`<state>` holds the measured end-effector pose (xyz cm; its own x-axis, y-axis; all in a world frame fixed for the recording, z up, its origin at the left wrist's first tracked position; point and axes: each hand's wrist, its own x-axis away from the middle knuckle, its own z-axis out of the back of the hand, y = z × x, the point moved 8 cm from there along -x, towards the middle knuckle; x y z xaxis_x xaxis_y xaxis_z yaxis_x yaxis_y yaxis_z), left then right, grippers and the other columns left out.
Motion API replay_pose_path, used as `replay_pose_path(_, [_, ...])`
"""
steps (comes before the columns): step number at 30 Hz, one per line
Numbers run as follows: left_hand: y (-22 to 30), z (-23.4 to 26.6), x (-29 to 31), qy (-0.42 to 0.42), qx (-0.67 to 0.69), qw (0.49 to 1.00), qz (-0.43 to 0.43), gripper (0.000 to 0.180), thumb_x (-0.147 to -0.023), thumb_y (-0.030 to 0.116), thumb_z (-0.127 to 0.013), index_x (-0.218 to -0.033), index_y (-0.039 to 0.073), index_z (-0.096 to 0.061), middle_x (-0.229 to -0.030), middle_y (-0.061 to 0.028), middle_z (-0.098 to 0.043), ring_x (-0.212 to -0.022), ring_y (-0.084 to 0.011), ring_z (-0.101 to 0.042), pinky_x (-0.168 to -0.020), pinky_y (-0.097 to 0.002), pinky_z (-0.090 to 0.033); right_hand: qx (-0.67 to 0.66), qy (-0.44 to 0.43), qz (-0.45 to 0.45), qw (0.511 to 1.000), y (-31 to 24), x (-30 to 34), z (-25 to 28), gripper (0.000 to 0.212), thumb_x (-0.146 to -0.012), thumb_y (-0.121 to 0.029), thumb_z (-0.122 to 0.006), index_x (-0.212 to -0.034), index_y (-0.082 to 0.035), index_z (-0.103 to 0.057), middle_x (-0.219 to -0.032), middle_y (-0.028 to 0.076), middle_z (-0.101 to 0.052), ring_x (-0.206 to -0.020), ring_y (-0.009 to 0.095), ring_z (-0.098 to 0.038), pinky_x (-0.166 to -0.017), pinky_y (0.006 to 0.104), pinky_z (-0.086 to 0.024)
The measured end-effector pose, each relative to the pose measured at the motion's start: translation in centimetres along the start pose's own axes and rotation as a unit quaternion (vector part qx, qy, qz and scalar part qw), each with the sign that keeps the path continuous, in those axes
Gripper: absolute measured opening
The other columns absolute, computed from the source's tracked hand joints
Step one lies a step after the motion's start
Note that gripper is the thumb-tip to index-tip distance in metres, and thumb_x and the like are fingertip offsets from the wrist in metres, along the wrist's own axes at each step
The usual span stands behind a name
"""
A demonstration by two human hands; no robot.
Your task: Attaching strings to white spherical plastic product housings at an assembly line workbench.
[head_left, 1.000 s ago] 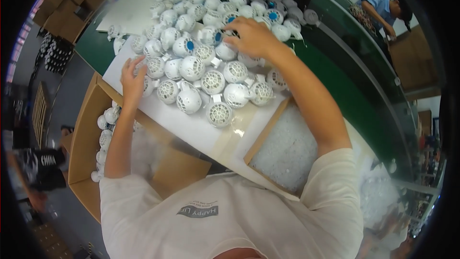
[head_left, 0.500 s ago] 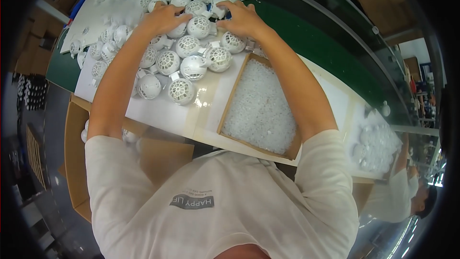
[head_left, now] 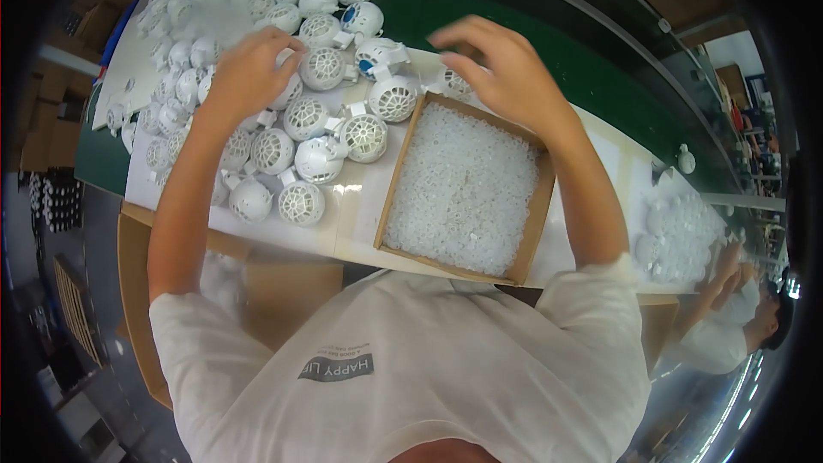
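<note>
My left hand (head_left: 254, 74) is over the pile of white balls with lattice openings (head_left: 322, 69). Its fingers and thumb curl around a white ball (head_left: 286, 57), mostly hidden by the hand. Off to the right, my right hand (head_left: 506, 73) hovers with thumb and fingers apart, slightly blurred and holding nothing. Below it a latticed ball (head_left: 454, 83) lies beside the far edge of a shallow cardboard box. Between my hands sits a ball with a blue part (head_left: 381, 58), its white bracket pointing right.
In front of me stands the cardboard box (head_left: 387, 197), filled with small clear plastic pieces (head_left: 463, 184). A green surface (head_left: 583, 77) runs behind the white board. Clear-wrapped white parts (head_left: 681, 236) lie at the right. An opened carton (head_left: 137, 283) is at lower left.
My right hand has left the pile and moved right, uncovering the ball with the blue part. My left hand stays over the pile while the whole view has shifted.
</note>
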<state>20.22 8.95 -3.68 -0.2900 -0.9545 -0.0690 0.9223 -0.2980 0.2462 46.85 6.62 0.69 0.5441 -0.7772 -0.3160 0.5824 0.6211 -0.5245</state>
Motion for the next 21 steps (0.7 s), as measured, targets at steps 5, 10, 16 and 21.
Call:
replay_pose_path(5, [13.3, -0.2, -3.2, 0.122, 0.068, 0.950, -0.279, 0.030, -0.086, 0.016, -0.064, -0.115, 0.015, -0.071, -0.115, -0.0084, -0.065, -0.109, -0.0299, -0.061, -0.095, -0.0405, -0.049, 0.093, -0.110, -0.066, 0.987, -3.4, 11.5, -1.4, 0.016, -0.084, -0.011, -0.071, -0.099, -0.006, -0.070, -0.090, 0.011, -0.068, -0.082, 0.027, -0.064, -0.068, 0.0366, -0.052])
replay_pose_path(10, [20.7, -8.4, -7.9, -0.154, 0.001, 0.965, -0.214, 0.046, -0.082, 0.026, -0.071, -0.127, 0.021, -0.066, -0.121, -0.0124, -0.064, -0.107, -0.0311, -0.065, -0.095, -0.0414, -0.052, 0.172, -0.081, -0.078, 0.979, -2.1, 14.4, -5.2, 0.014, -0.077, -0.010, -0.077, -0.087, -0.004, -0.069, -0.081, 0.009, -0.067, -0.078, 0.028, -0.061, -0.065, 0.0387, -0.051])
replay_pose_path(16, [22.3, -8.7, -9.9, -0.223, 0.090, 0.953, -0.183, 0.045, -0.079, 0.026, -0.076, -0.122, 0.017, -0.066, -0.125, -0.0151, -0.060, -0.111, -0.0310, -0.061, -0.095, -0.0387, -0.051, 0.053, -0.023, -0.097, 0.994, -1.6, 16.8, -2.0, 0.009, -0.077, -0.008, -0.076, -0.081, -0.005, -0.069, -0.078, 0.010, -0.066, -0.076, 0.027, -0.060, -0.063, 0.0376, -0.050])
replay_pose_path(21, [21.6, -1.0, -7.3, 0.038, 0.264, 0.952, -0.153, 0.041, -0.081, 0.022, -0.077, -0.117, 0.010, -0.062, -0.131, -0.0143, -0.052, -0.114, -0.0302, -0.061, -0.095, -0.0371, -0.052, -0.094, 0.044, -0.166, 0.981, -0.7, 18.1, 0.1, 0.010, -0.079, -0.004, -0.076, -0.088, -0.006, -0.073, -0.079, 0.009, -0.067, -0.076, 0.021, -0.061, -0.060, 0.0324, -0.048])
